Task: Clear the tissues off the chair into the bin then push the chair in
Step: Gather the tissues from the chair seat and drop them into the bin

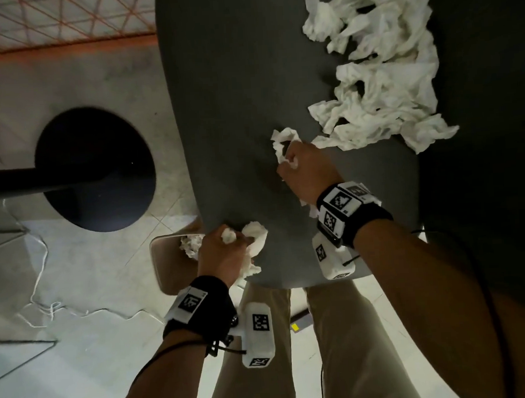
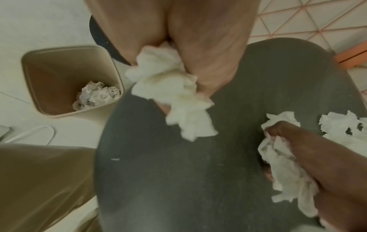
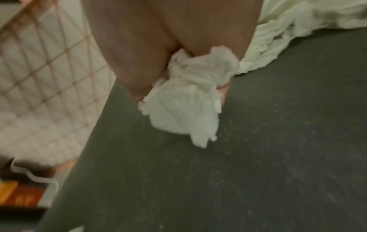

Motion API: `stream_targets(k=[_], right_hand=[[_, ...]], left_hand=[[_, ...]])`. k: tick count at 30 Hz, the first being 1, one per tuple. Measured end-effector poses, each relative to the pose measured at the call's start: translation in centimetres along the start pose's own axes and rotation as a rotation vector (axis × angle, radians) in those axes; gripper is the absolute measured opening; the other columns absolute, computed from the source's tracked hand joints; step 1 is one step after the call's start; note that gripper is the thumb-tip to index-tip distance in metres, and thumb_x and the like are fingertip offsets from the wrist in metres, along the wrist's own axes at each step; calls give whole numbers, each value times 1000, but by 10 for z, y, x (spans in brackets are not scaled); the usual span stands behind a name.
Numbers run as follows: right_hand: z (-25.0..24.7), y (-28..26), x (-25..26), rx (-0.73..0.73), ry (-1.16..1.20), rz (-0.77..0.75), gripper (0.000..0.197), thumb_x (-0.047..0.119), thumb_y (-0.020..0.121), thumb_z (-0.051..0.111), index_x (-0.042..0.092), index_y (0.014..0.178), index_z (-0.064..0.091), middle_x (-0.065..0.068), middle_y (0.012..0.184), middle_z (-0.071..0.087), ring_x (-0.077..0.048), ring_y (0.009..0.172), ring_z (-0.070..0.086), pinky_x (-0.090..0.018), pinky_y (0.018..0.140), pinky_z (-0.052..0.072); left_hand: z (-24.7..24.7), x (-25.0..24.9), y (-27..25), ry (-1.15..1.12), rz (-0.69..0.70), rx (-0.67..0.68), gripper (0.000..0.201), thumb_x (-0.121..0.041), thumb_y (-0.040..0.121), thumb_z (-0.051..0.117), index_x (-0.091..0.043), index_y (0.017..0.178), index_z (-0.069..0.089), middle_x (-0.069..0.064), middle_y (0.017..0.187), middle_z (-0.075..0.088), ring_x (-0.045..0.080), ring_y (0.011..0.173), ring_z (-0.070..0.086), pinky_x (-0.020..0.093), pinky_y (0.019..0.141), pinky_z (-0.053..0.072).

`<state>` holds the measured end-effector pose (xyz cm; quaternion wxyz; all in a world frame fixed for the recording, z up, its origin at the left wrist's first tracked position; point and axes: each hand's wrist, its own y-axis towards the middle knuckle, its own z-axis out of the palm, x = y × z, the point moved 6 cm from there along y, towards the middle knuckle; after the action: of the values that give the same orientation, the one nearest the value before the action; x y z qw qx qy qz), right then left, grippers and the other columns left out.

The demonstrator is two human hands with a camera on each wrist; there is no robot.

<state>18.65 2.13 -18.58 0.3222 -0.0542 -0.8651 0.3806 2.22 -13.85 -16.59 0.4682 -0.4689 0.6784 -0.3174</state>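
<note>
A dark grey chair seat fills the middle of the head view. A heap of crumpled white tissues lies on its far right part. My left hand grips a wad of tissue at the seat's near left edge, just beside the beige bin. The bin holds a crumpled tissue at its bottom. My right hand grips another tissue wad over the seat, close to the heap's near end.
A black round table base with its post stands on the pale floor left of the chair. White cables trail over the floor at the left. An orange grid panel lies at the far left. My legs in beige trousers stand against the seat's near edge.
</note>
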Motion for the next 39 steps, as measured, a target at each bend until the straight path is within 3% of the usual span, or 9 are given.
stream_targets(k=[5, 9, 13, 16, 20, 22, 27, 31, 39], right_hand=[[-13, -34, -27, -96, 236, 152, 30, 32, 85, 60, 20, 62, 46, -1, 72, 55, -21, 71, 55, -30, 67, 40], [-29, -59, -66, -226, 418, 333, 43, 41, 87, 61, 15, 55, 49, -4, 56, 54, -19, 56, 52, -31, 59, 44], [-39, -73, -101, -330, 469, 437, 35, 22, 83, 63, 16, 53, 47, -13, 60, 56, -26, 61, 54, -34, 61, 47], [-42, -79, -116, -370, 541, 507, 28, 15, 76, 62, 23, 54, 48, -19, 73, 65, -35, 68, 62, -47, 68, 55], [-51, -85, -121, -418, 661, 478, 28, 8, 78, 56, 23, 62, 40, -5, 64, 54, -13, 55, 56, -27, 50, 46], [-55, -88, -123, -441, 695, 478, 25, 10, 79, 57, 22, 66, 40, 4, 61, 51, -6, 50, 53, -17, 45, 41], [-49, -92, -135, -448, 796, 546, 14, 30, 79, 58, 24, 68, 52, 5, 64, 58, -21, 64, 58, -35, 65, 50], [-47, -94, -143, -485, 821, 531, 26, 25, 81, 70, 24, 68, 48, 5, 67, 58, -15, 65, 56, -32, 68, 48], [-58, -87, -143, -485, 774, 474, 32, 2, 74, 65, 33, 76, 57, 6, 83, 65, -22, 86, 65, -42, 86, 54]], left_hand=[[8, -33, -3, -117, 1, 22, 8, -22, 88, 65, -25, 83, 60, 13, 89, 70, 31, 85, 68, 34, 60, 56], [25, -65, 1, -4, 68, 104, 30, -45, 78, 76, -18, 86, 66, -1, 72, 67, 17, 64, 63, 28, 53, 49], [49, -80, 3, 87, 73, 254, 25, -2, 73, 74, -21, 74, 56, 5, 65, 56, 20, 57, 53, 33, 54, 52], [60, -89, 7, 93, 57, 267, 30, 6, 68, 59, -23, 63, 54, 2, 59, 53, 22, 58, 50, 49, 65, 57], [80, -107, 2, 57, 90, 370, 38, 18, 84, 40, -15, 66, 46, 10, 70, 52, 18, 51, 41, 24, 44, 39], [85, -113, 7, 59, 100, 346, 33, 13, 86, 44, -14, 68, 50, 8, 69, 56, 18, 55, 49, 28, 49, 48], [103, -148, 18, 376, 321, 152, 5, -31, 83, 58, -26, 83, 60, -3, 77, 68, 20, 73, 66, 32, 69, 57], [130, -159, 21, 481, 430, 95, 29, -41, 78, 71, -21, 95, 56, -2, 82, 64, 21, 79, 64, 34, 72, 55], [148, -155, 14, 582, 545, 127, 26, -48, 87, 61, -23, 94, 56, -2, 82, 65, 23, 82, 63, 33, 75, 51]])
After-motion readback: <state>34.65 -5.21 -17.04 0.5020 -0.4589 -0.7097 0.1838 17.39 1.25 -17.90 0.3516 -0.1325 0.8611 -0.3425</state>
